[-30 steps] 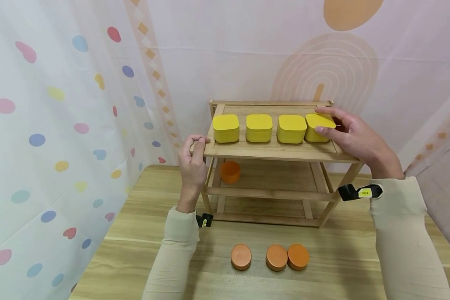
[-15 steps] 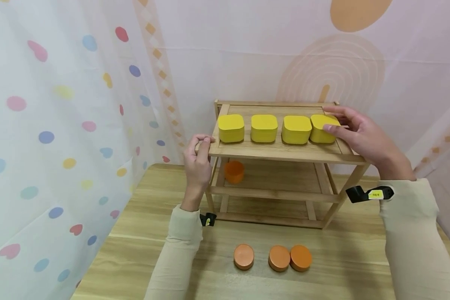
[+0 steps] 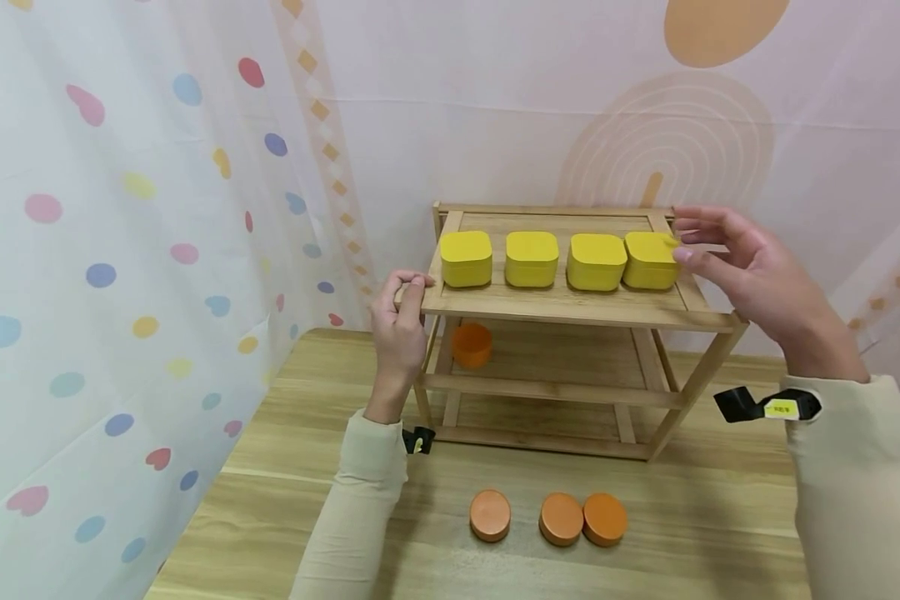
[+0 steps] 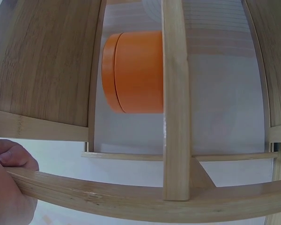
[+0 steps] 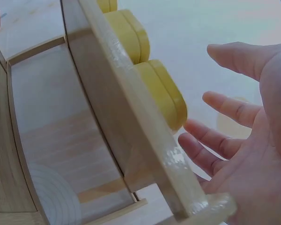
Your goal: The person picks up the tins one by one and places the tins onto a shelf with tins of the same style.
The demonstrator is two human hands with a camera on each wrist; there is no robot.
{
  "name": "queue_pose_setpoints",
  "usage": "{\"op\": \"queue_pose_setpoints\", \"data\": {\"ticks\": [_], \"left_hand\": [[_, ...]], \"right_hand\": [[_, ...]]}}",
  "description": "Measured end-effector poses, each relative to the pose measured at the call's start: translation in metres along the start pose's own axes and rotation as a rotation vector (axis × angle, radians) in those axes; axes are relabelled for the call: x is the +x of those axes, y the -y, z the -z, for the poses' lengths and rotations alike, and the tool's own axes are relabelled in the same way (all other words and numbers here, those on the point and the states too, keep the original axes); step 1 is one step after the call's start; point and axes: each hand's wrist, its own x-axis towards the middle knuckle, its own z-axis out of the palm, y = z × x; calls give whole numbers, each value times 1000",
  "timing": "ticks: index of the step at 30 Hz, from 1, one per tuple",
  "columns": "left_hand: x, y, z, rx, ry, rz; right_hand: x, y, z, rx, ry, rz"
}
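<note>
Several yellow rounded-square boxes stand in a row on the top of a wooden shelf rack [image 3: 562,310]. The rightmost yellow box [image 3: 648,265] sits close against its neighbour [image 3: 596,265]. Just right of it is my right hand [image 3: 765,279], fingers spread and loosely bent, holding nothing. The right wrist view shows the palm [image 5: 253,122] with the fingertips close to the end box [image 5: 164,96]; whether any touches cannot be told. My left hand [image 3: 400,329] grips the left front corner of the rack's top, its fingers curled on the edge.
An orange round container [image 3: 472,345] stands on the middle shelf at the left, and shows large in the left wrist view. Three orange round containers lie on the table before the rack: one [image 3: 490,515] apart, two [image 3: 561,518] side by side. A patterned curtain [image 3: 495,100] hangs behind.
My right hand has let go of the rightmost yellow box and drawn away to the right. My left hand keeps its grip on the rack corner. The head view has shifted slightly.
</note>
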Motion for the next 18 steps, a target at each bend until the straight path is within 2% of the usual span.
{"op": "queue_pose_setpoints", "data": {"ticks": [6, 8, 12, 18], "left_hand": [[0, 0, 0, -2, -1, 3], [1, 0, -1, -7, 1, 5], [1, 0, -1, -17, 7, 9], [2, 1, 0, -11, 5, -3]], "right_hand": [[-9, 3, 4, 13, -24, 7], [-13, 3, 4, 26, -33, 36], [-23, 1, 2, 102, -35, 133], [-38, 0, -3, 309, 3, 242]]}}
